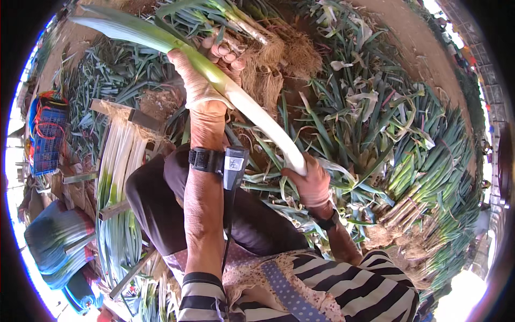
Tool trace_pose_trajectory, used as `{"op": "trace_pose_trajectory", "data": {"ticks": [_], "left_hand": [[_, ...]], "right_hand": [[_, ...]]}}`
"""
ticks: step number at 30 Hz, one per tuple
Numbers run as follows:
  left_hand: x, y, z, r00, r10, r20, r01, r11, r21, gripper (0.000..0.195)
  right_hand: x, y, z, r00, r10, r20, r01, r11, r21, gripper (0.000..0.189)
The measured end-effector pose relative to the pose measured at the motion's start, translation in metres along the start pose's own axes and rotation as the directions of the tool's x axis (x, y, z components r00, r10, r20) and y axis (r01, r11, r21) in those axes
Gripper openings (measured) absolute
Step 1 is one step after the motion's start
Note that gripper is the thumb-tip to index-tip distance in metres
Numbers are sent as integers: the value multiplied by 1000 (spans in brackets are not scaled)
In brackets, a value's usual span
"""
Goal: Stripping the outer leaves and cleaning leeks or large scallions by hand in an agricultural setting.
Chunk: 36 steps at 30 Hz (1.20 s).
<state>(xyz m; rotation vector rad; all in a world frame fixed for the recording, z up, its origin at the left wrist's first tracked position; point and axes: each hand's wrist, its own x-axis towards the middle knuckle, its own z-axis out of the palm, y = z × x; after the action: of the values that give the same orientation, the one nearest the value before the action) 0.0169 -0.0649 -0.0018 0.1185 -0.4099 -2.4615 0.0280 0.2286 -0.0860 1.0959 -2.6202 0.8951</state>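
A large scallion (249, 100), likely a Welsh onion or leek, stretches diagonally in front of me, green leaves at upper left and smooth white shank at lower right. My left hand (191, 76), in a pale glove, holds its green part, with the shank lying across the palm. My right hand (314, 183) closes around the white lower end, hiding its tip. Loose pale leaf strips (336, 168) trail beside the right hand. A black strap with a small grey device (235, 167) sits on my left forearm.
Several white-stemmed scallions (120, 149) lie in a metal-barred rack (141, 119) at left. A blue plastic crate (47, 139) with orange cord stands beyond. Rooted scallions (261, 38) lie ahead. Stripped leaves (350, 104) cover the ground at right, near tied bundles (410, 197).
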Motion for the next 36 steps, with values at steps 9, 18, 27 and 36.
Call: {"op": "trace_pose_trajectory", "data": {"ticks": [9,18,27,36], "left_hand": [[-19,-17,2,972,235,1,-215,888,406,62],[-23,-31,-1,990,131,-57,-101,923,372,58],[-22,2,6,983,185,-12,-182,976,119,54],[-15,15,-6,987,163,14,-163,978,130,65]], "right_hand": [[112,-43,9,763,-475,-439,382,878,-287,48],[147,-17,77,974,76,-214,-26,973,228,38],[113,-2,22,994,-66,-85,86,962,258,25],[121,-43,-3,912,-354,206,308,925,225,34]]}}
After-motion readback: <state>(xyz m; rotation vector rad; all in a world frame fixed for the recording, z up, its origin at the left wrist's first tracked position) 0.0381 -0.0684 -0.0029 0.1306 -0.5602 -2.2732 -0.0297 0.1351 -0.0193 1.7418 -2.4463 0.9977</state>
